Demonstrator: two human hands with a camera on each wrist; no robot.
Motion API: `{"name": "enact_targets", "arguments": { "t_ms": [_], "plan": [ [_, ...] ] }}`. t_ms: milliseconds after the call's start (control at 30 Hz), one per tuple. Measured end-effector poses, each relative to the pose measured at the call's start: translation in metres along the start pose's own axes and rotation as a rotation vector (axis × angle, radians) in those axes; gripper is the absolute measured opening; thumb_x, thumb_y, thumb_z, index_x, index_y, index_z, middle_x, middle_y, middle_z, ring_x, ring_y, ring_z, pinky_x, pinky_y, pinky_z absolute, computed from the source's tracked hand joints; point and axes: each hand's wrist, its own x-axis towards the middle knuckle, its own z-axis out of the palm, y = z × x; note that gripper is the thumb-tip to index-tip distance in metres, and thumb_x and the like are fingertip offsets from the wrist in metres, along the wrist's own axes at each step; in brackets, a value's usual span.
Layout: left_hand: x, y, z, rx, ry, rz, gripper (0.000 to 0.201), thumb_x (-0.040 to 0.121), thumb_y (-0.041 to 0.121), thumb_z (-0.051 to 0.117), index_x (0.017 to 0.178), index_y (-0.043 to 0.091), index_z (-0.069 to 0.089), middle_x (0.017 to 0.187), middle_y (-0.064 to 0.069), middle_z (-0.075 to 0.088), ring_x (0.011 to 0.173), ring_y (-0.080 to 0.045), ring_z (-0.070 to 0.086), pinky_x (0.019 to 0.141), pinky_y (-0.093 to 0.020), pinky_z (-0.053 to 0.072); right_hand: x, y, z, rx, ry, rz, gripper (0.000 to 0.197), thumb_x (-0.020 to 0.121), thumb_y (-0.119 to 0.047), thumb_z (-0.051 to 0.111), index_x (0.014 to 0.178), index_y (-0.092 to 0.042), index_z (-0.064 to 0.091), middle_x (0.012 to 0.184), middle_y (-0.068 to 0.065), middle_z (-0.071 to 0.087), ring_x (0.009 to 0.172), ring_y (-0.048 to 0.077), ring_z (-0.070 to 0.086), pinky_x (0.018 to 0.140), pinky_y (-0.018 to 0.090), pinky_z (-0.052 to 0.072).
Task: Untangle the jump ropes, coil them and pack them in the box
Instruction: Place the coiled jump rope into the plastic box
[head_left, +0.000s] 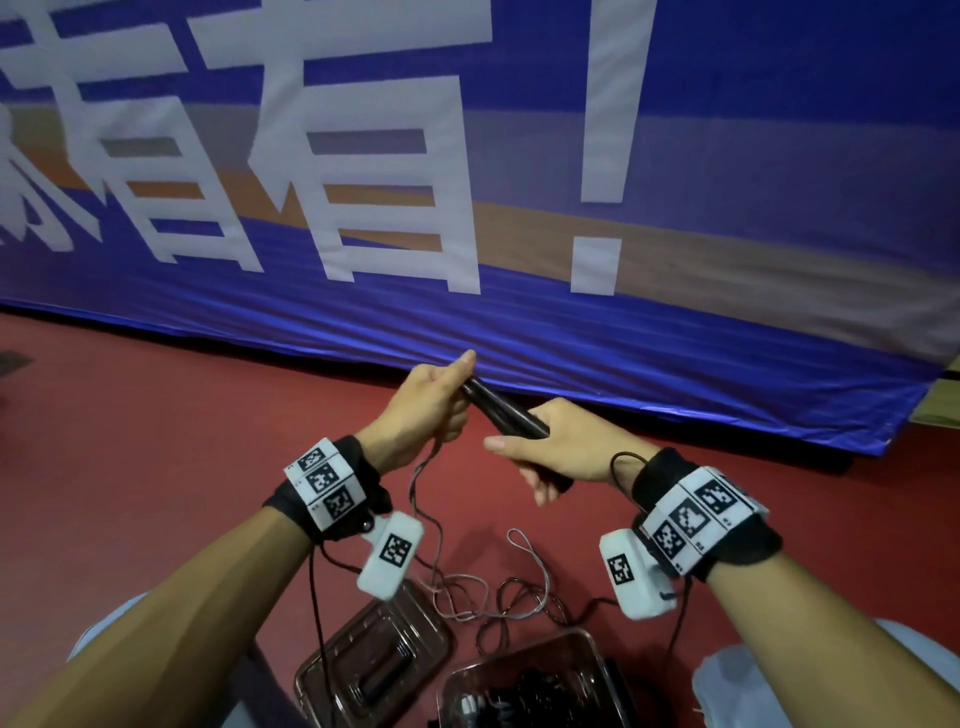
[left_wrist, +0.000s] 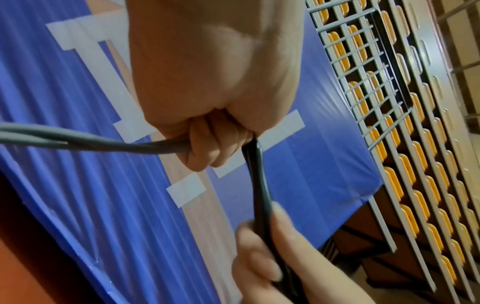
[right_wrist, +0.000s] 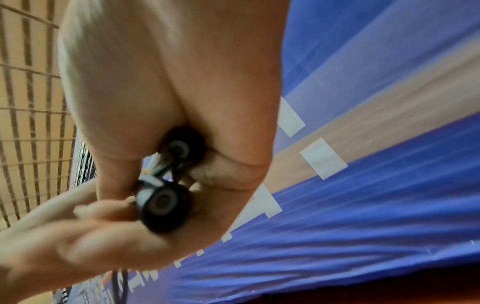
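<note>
Both the left hand (head_left: 423, 402) and right hand (head_left: 558, 449) grip the paired black handles (head_left: 506, 413) above the open box (head_left: 524, 680), so the slack cord (head_left: 441, 525) trailing beside it could re-knot if pulled carelessly.

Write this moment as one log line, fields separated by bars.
left hand: grips black jump-rope handles | right hand: grips same handles | thin grey cord: loose on floor | clear plastic box: open

box (head_left: 524, 691) cut off below
</note>
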Motion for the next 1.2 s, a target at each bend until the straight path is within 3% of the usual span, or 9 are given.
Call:
{"name": "enact_targets", "arguments": {
  "t_ms": [200,333,500,600,733,800,900,1067,1200],
  "plan": [
    [0.006,-0.001,-0.013,-0.182,0.111,-0.093,0.057,0.105,0.038,0.048,0.051,0.029,0.032,0.048,0.007,0.014,0.039,-0.008,0.013,0.043,-0.022,0.012,-0.006,-0.006,0.010,0.241,-0.263,0.165,0.041,0.099,-0.051,0.059,0.095,-0.010,0.061,0.071,0.006,0.063,0.051,0.015,0.058,0.044,0.022,0.049],
    [0.011,-0.003,-0.024,-0.247,0.157,-0.131,0.053,0.105,0.036,0.048,0.056,0.027,0.032,0.046,0.008,0.016,0.037,-0.007,0.013,0.039,-0.020,0.013,-0.003,-0.008,0.018,0.472,-0.288,0.130,0.044,0.103,-0.054,0.047,0.093,-0.011,0.053,0.063,0.001,0.048,0.038,0.003,0.031,0.034,0.015,0.022],
    [0.010,-0.001,-0.029,-0.236,0.098,-0.134,0.054,0.105,0.037,0.049,0.055,0.028,0.032,0.047,0.009,0.016,0.037,-0.007,0.013,0.036,-0.019,0.018,-0.001,-0.008,0.022,0.754,-0.328,0.206,0.061,0.097,-0.069,0.042,0.100,-0.009,0.058,0.073,0.006,0.056,0.042,0.006,0.039,0.036,0.015,0.029],
    [0.010,0.000,-0.034,-0.274,0.063,-0.193,0.053,0.103,0.039,0.051,0.056,0.027,0.030,0.046,0.010,0.015,0.036,-0.006,0.014,0.034,-0.019,0.017,0.001,-0.006,0.027,0.894,-0.378,0.172,0.047,0.103,-0.054,0.044,0.104,-0.008,0.053,0.071,0.002,0.047,0.044,0.002,0.030,0.036,0.013,0.024],
    [0.008,0.004,-0.039,-0.384,0.050,-0.257,0.049,0.102,0.041,0.052,0.060,0.024,0.030,0.044,0.010,0.018,0.033,-0.004,0.016,0.032,-0.018,0.016,0.005,-0.004,0.037,0.948,-0.447,0.144,0.035,0.110,-0.032,0.043,0.125,-0.002,0.052,0.085,0.001,0.051,0.056,0.003,0.033,0.046,0.015,0.026],
    [0.006,0.006,-0.038,-0.379,0.075,-0.253,0.047,0.101,0.040,0.053,0.063,0.024,0.031,0.044,0.010,0.019,0.033,-0.004,0.018,0.031,-0.018,0.019,0.005,-0.004,0.046,0.949,-0.481,0.148,0.035,0.110,-0.033,0.043,0.123,-0.003,0.055,0.087,0.001,0.052,0.060,0.003,0.032,0.047,0.016,0.028],
    [0.005,0.006,-0.036,-0.359,0.086,-0.255,0.046,0.101,0.038,0.054,0.065,0.024,0.030,0.044,0.010,0.020,0.033,-0.004,0.018,0.030,-0.018,0.020,0.006,-0.007,0.059,0.997,-0.527,0.166,0.037,0.107,-0.045,0.047,0.103,-0.009,0.057,0.074,-0.003,0.043,0.059,0.004,0.019,0.043,0.016,0.024],
    [0.007,0.004,-0.040,-0.368,0.087,-0.250,0.045,0.100,0.043,0.054,0.066,0.023,0.031,0.046,0.009,0.023,0.033,-0.005,0.020,0.031,-0.018,0.019,0.007,-0.013,0.075,0.818,-0.260,0.120,0.039,0.105,-0.048,0.050,0.078,-0.019,0.046,0.063,-0.006,0.036,0.053,0.006,0.017,0.038,0.015,0.018],
    [0.013,0.005,-0.049,-0.220,0.081,-0.193,0.048,0.100,0.057,0.045,0.067,0.023,0.037,0.061,0.003,0.020,0.042,-0.010,0.019,0.040,-0.022,0.018,0.008,-0.005,0.079,0.187,0.147,-0.077,0.051,0.103,-0.049,0.054,0.072,-0.009,0.059,0.058,0.001,0.050,0.046,0.015,0.039,0.046,0.026,0.034]
  ]
}}
